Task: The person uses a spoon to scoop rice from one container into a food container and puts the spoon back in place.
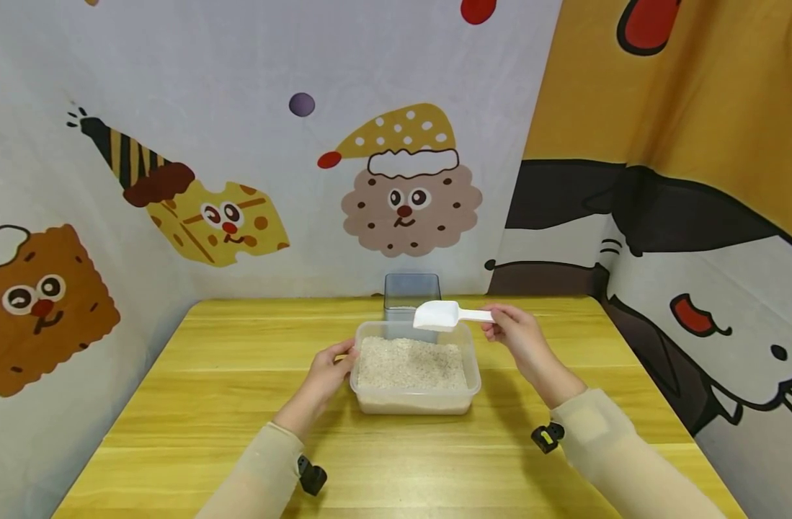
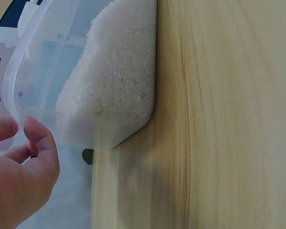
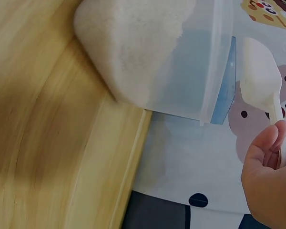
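A clear plastic container [image 1: 415, 393] with rice [image 1: 411, 364] in it stands on the table. My left hand [image 1: 326, 375] is at its left side; in the left wrist view the thumb and a finger [image 2: 40, 136] pinch the rim [image 2: 10, 90]. Over the back right part of the container, my right hand [image 1: 515, 335] holds a white scoop [image 1: 437, 316] by its handle. The right wrist view shows thumb and fingers closed round that handle [image 3: 275, 109]. The inside of the scoop's bowl is not clearly seen.
Right behind the rice container stands a blue-grey see-through box [image 1: 411, 287], partly hidden by the scoop and the container. The wooden table [image 1: 240, 404] ends at a cloth backdrop [image 1: 253, 108] with cartoon prints, behind and at both sides.
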The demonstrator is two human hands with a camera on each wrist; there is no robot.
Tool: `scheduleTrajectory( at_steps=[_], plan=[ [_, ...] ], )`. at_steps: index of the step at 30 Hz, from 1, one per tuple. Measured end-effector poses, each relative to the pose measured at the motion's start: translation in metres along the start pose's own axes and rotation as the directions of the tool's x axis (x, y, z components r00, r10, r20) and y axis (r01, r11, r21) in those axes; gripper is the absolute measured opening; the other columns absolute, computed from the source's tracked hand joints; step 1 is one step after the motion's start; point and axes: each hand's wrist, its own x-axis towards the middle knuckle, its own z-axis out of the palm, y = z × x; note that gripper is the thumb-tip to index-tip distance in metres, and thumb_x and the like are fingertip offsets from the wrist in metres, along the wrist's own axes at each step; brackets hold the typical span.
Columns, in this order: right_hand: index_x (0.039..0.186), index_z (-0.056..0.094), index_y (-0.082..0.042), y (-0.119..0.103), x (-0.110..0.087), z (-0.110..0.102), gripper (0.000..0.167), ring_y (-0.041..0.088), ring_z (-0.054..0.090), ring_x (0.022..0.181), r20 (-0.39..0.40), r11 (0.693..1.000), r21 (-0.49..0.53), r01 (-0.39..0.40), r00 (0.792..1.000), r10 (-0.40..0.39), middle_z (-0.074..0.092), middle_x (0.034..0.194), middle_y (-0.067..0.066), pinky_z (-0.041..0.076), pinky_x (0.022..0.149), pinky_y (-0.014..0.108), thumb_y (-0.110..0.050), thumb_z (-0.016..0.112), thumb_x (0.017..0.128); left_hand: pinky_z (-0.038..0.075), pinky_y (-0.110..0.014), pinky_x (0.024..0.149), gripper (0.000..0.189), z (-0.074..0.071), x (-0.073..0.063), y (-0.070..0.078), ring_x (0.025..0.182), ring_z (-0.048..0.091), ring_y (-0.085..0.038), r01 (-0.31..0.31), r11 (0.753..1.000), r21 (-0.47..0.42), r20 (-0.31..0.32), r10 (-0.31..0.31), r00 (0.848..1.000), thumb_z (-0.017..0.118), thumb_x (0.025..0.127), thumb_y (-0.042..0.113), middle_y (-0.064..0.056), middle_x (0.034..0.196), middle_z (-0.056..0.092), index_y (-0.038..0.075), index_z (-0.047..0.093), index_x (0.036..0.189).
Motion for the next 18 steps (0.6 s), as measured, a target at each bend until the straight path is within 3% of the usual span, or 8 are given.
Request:
scheduleTrajectory(
  at_steps=[6,10,13,18],
  plan=[
    [0.119,0.054,0.013,0.006,-0.008,-0.002,0.033,0.007,0.057,0.067,0.036,0.988,-0.14,0.058,0.998,-0.054,0.062,0.075,-0.002,0.051,0.066,0.021,-0.012,0.043,0.101,0.049,-0.027,0.08,0.043,0.0,0.001,-0.001,0.102,0.053,-0.021,-0.001,1.0,-0.004,0.003,0.001,1.0,0.051,0.098,0.013,-0.013,0.119,0.047,-0.001,0.044,0.139],
    [0.115,0.059,0.011,0.011,-0.011,0.0,0.03,0.008,0.058,0.066,0.065,0.953,-0.267,0.146,0.989,-0.133,0.063,0.077,0.007,0.052,0.064,0.023,-0.011,0.045,0.101,0.049,-0.027,0.079,0.043,0.0,0.001,-0.002,0.101,0.053,-0.02,0.0,1.0,-0.001,0.006,0.0,1.0,0.05,0.099,0.012,-0.014,0.12,0.047,-0.001,0.044,0.139],
    [0.11,0.063,0.008,0.015,-0.013,0.002,0.026,0.009,0.058,0.066,0.088,0.903,-0.362,0.23,0.973,-0.212,0.064,0.078,0.015,0.054,0.062,0.026,-0.01,0.047,0.099,0.05,-0.025,0.078,0.043,-0.001,0.001,-0.003,0.101,0.053,-0.02,0.004,1.0,-0.003,0.003,-0.004,1.0,0.05,0.099,0.013,-0.013,0.12,0.047,0.0,0.045,0.139],
    [0.105,0.067,0.001,0.018,-0.018,0.008,0.02,0.015,0.06,0.066,0.154,0.77,-0.527,0.361,0.931,-0.331,0.066,0.077,0.013,0.053,0.058,0.027,-0.01,0.051,0.098,0.049,-0.025,0.078,0.043,-0.001,0.001,-0.002,0.102,0.053,-0.02,0.007,1.0,-0.008,0.004,-0.007,1.0,0.051,0.098,0.013,-0.013,0.119,0.047,0.0,0.045,0.139]
  ],
)
